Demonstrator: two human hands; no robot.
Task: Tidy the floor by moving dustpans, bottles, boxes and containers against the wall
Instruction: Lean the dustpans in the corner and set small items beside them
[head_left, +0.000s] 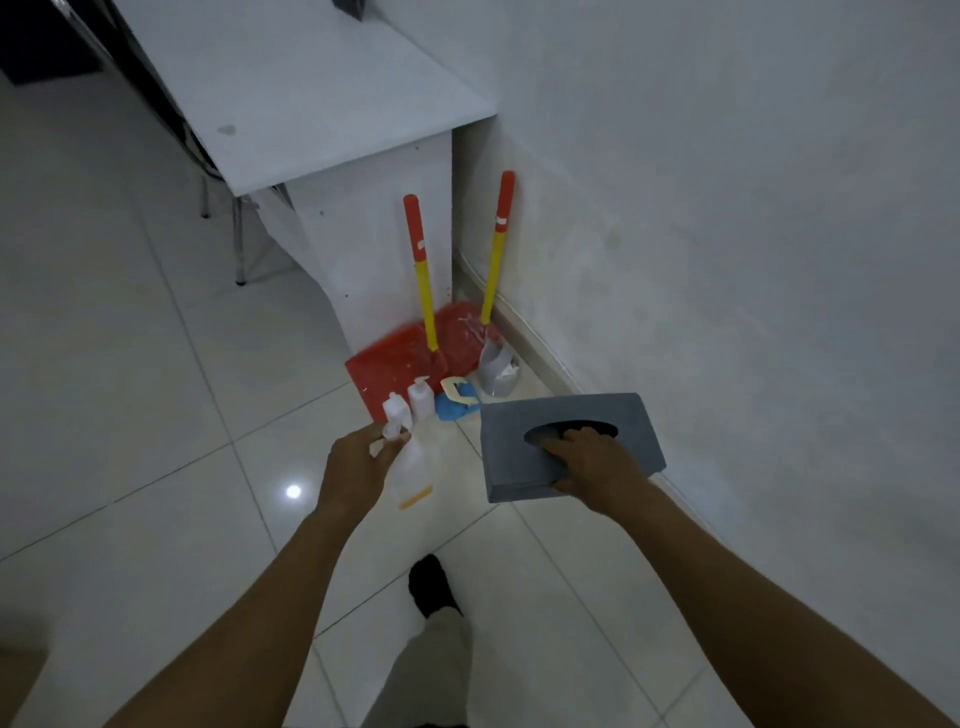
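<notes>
My left hand (356, 467) grips a clear spray bottle (413, 467) by its neck, held above the floor tiles. A grey tissue box (519, 457) is carried in my right hand (592, 462), fingers hooked into its oval opening and thumb under the edge. Ahead, two red dustpans (395, 369) with yellow-and-orange handles lean by the desk side and wall. In front of them stand two small white bottles (421, 397), with a blue cloth (457, 405) and a grey container (496, 371) beside them.
A white desk (311, 98) stands against the wall (727, 208) on the upper left, with chair legs (239, 244) beneath it. The skirting board (545, 353) runs along the wall's foot. My foot (431, 584) is on the glossy white tile floor (130, 389).
</notes>
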